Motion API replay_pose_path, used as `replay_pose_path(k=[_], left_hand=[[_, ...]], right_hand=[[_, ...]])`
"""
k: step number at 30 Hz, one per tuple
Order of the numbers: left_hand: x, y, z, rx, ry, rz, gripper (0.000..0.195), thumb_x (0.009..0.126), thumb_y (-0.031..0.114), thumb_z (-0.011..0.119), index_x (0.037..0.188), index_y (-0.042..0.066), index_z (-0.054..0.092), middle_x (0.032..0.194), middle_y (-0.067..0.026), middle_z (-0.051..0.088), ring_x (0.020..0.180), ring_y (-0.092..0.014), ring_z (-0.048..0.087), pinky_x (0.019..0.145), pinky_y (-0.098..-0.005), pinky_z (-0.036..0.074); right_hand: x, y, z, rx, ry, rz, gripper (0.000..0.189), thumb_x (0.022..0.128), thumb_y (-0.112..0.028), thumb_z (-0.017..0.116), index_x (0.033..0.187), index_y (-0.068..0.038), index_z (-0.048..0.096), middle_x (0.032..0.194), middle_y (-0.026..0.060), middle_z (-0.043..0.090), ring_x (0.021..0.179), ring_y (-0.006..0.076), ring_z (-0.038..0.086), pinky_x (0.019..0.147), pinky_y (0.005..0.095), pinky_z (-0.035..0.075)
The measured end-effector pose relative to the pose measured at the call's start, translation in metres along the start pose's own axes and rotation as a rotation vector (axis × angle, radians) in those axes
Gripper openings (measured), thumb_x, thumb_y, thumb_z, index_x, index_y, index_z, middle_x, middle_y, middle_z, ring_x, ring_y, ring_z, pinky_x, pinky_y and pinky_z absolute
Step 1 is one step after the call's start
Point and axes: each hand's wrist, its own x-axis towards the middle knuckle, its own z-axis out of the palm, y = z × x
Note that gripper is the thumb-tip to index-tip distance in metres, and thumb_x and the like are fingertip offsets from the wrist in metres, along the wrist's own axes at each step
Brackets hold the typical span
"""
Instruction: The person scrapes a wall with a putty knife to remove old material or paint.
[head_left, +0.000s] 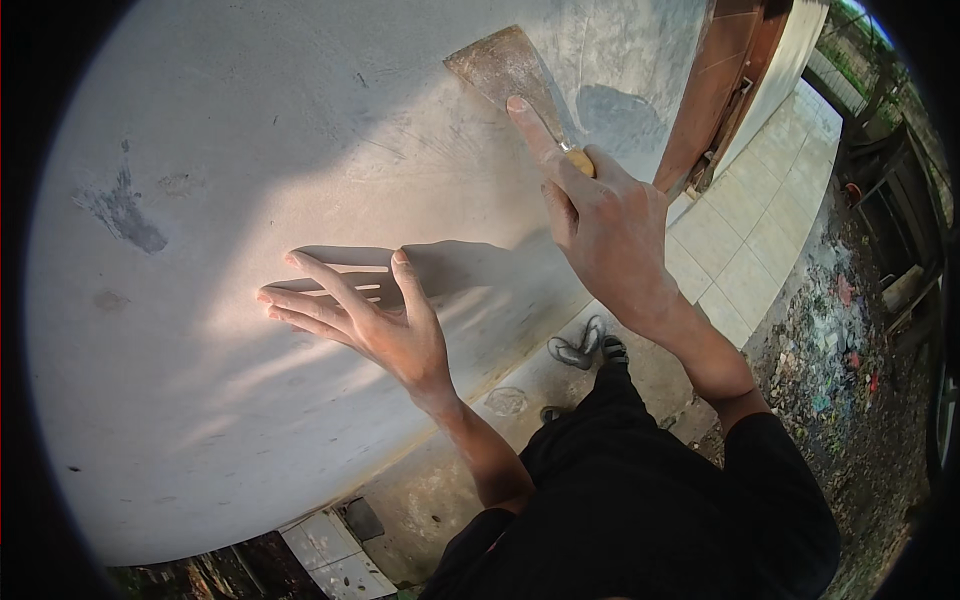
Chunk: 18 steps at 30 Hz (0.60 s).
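A pale plastered wall (315, 195) fills the left and upper part of the view. My right hand (615, 225) grips a putty knife (504, 69) with a wide, stained metal blade and a yellowish handle end. My index finger lies along the blade, which is at the wall's surface; whether its edge touches is hard to tell. White dust coats the fingers of both hands. My left hand (367, 315) holds nothing, its fingers spread at the sunlit part of the wall, with their shadow just above them. A dark grey patch (127, 214) marks the wall at the far left.
A brown wooden door frame (705, 97) stands right of the wall. Pale floor tiles (742, 217) run beside it. A pair of flip-flops (577, 343) lies by my feet on the concrete. Scattered rubbish (832, 352) covers the ground at right.
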Motion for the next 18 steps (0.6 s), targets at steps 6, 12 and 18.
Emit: replay_pose_path(k=[6,12,18], left_hand=[[0.001,0.0,-0.002,0.01,-0.006,-0.005,0.087,0.087,0.037,0.069,0.156,0.012,0.023,0.16,-0.0274,-0.005,0.147,-0.047,-0.009,0.115,-0.0656,0.006],[0.0,0.0,0.0,0.003,-0.013,-0.017,0.087,0.087,0.037,0.069,0.156,0.012,0.022,0.16,-0.0275,-0.004,0.147,-0.047,-0.009,0.115,-0.0654,0.005],[0.002,0.002,0.0,0.0,0.007,-0.014,0.087,0.087,0.037,0.069,0.156,0.012,0.022,0.16,-0.0272,-0.004,0.147,-0.047,-0.009,0.115,-0.0655,0.005]], right_hand=[[0.008,-0.008,-0.011,-0.081,-0.042,0.005,0.015,0.084,-0.01,0.067,0.098,-0.005,0.067,0.074,0.0105,0.058,0.059,0.0303,0.06,0.051,0.0402,0.045],[0.028,-0.012,-0.014,-0.104,-0.005,-0.035,0.022,0.081,-0.008,0.068,0.103,-0.006,0.068,0.075,0.0114,0.059,0.063,0.0318,0.062,0.055,0.0412,0.046],[0.052,-0.02,-0.026,-0.057,0.054,-0.091,0.028,0.085,-0.01,0.066,0.113,-0.008,0.068,0.074,0.011,0.059,0.063,0.031,0.062,0.055,0.0398,0.046]])
